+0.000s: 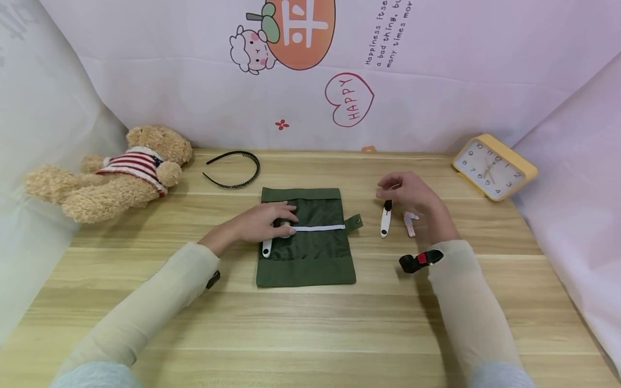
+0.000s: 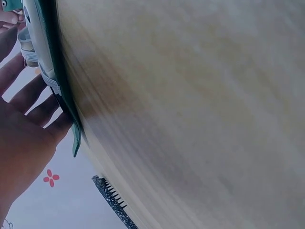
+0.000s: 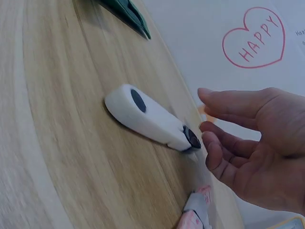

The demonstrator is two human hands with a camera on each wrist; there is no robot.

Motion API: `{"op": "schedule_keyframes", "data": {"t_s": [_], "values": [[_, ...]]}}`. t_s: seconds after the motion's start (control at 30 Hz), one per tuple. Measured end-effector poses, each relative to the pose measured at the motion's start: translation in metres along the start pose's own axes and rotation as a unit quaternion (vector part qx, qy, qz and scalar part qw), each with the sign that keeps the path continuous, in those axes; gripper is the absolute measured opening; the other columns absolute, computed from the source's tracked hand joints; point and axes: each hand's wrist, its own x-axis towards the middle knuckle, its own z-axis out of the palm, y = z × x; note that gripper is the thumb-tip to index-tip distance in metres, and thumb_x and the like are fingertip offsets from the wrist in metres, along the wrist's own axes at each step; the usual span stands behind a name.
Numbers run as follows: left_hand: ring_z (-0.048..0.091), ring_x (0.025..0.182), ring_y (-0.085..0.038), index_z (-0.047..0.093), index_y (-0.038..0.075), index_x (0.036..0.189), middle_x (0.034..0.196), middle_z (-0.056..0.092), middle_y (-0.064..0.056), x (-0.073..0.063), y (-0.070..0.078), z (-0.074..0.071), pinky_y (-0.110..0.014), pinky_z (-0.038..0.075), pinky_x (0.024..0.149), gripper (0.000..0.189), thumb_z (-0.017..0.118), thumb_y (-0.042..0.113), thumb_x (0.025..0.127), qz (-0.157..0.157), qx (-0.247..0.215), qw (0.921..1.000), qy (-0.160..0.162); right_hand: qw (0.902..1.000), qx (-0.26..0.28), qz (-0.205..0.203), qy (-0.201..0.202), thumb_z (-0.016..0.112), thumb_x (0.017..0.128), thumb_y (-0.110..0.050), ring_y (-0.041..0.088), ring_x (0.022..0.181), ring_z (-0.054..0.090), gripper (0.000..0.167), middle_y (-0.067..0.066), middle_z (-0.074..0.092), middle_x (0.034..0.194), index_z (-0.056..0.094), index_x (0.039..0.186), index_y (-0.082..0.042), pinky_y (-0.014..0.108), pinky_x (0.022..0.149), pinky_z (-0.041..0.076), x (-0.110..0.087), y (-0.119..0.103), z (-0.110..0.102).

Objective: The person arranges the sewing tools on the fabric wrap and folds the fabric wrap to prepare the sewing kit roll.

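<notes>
A dark green fabric roll-up pouch [image 1: 305, 272] lies unfolded on the wooden table, a white elastic band [image 1: 320, 228] across it. My left hand [image 1: 259, 222] rests on its left part, fingers spread near the band. Partly under that hand is a white tool with a black dot [image 1: 267, 248], and a small pale banded item [image 2: 28, 45] sits by the thumb. My right hand [image 1: 409, 191] hovers, fingers loosely bent and holding nothing, just beyond the black end of a second white tool [image 1: 385, 223]. A small pink-and-grey item [image 1: 410, 223] lies to its right.
A black toothed headband [image 1: 254, 167] lies behind the pouch. At the left is a teddy bear [image 1: 131, 172] in a striped shirt. A yellow clock [image 1: 495, 167] stands at the back right. White printed cloth [image 1: 436, 108] bounds the table's back and sides.
</notes>
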Motion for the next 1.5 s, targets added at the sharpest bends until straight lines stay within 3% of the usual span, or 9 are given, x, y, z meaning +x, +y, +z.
{"op": "schedule_keyframes", "data": {"t_s": [0.33, 0.6, 0.8, 1.07, 1.27, 1.5], "values": [[0.024, 0.15, -0.041, 0.068, 0.006, 0.131, 0.155, 0.042, -0.02, -0.0011, -0.0005, -0.0029, -0.054, 0.022, 0.119, 0.033, 0.058, 0.025, 0.105, 0.015, -0.02, 0.9996, -0.015, 0.9985, -0.014, 0.001, -0.052, 0.077, 0.093, -0.018, 0.028, 0.1, 0.055, 0.047, 0.019, 0.062, 0.118, 0.06, 0.131, 0.003, 0.037, 0.085, 0.046, -0.0069, 0.0067, -0.0102], [0.023, 0.15, -0.04, 0.067, 0.007, 0.131, 0.157, 0.04, -0.019, -0.0001, -0.0012, -0.0019, -0.054, 0.021, 0.12, 0.033, 0.058, 0.023, 0.105, 0.009, -0.016, 0.9996, -0.02, 0.9959, -0.06, 0.014, -0.065, 0.082, 0.089, -0.023, 0.028, 0.098, 0.052, 0.046, 0.015, 0.061, 0.111, 0.062, 0.122, 0.002, 0.039, 0.083, 0.045, -0.005, 0.0044, -0.007], [0.022, 0.151, -0.039, 0.068, 0.007, 0.131, 0.157, 0.04, -0.019, 0.0004, -0.0022, -0.0008, -0.054, 0.021, 0.12, 0.032, 0.058, 0.023, 0.105, 0.006, -0.019, 0.9996, -0.018, 0.996, -0.045, 0.033, -0.069, 0.082, 0.088, -0.023, 0.026, 0.09, 0.051, 0.043, 0.015, 0.057, 0.106, 0.061, 0.117, 0.002, 0.036, 0.073, 0.047, -0.0039, 0.0018, -0.0046], [0.021, 0.151, -0.038, 0.069, 0.008, 0.129, 0.158, 0.039, -0.018, 0.0004, -0.0027, -0.0013, -0.054, 0.021, 0.12, 0.03, 0.059, 0.022, 0.104, -0.001, -0.022, 0.9995, -0.021, 0.9971, -0.053, 0.017, -0.052, 0.078, 0.092, -0.021, 0.028, 0.097, 0.05, 0.039, 0.016, 0.055, 0.11, 0.059, 0.119, 0.0, 0.037, 0.078, 0.046, -0.0019, 0.0031, -0.0067], [0.021, 0.151, -0.039, 0.07, 0.009, 0.128, 0.158, 0.039, -0.019, 0.0, 0.0001, -0.0029, -0.055, 0.021, 0.12, 0.029, 0.059, 0.022, 0.104, 0.0, -0.021, 0.9995, -0.023, 0.9966, 0.056, 0.047, -0.038, 0.073, 0.095, -0.011, 0.028, 0.098, 0.055, 0.044, 0.019, 0.048, 0.12, 0.051, 0.13, 0.004, 0.034, 0.079, 0.055, -0.0027, 0.0029, -0.004], [0.021, 0.151, -0.041, 0.07, 0.008, 0.127, 0.157, 0.039, -0.021, -0.0013, 0.002, -0.0039, -0.057, 0.021, 0.119, 0.028, 0.059, 0.021, 0.104, 0.005, -0.025, 0.9995, -0.019, 0.9987, 0.046, 0.023, 0.007, 0.071, 0.097, -0.018, 0.031, 0.108, 0.058, 0.046, 0.018, 0.053, 0.128, 0.055, 0.136, 0.002, 0.041, 0.092, 0.052, 0.0008, -0.0017, -0.0011]]}}
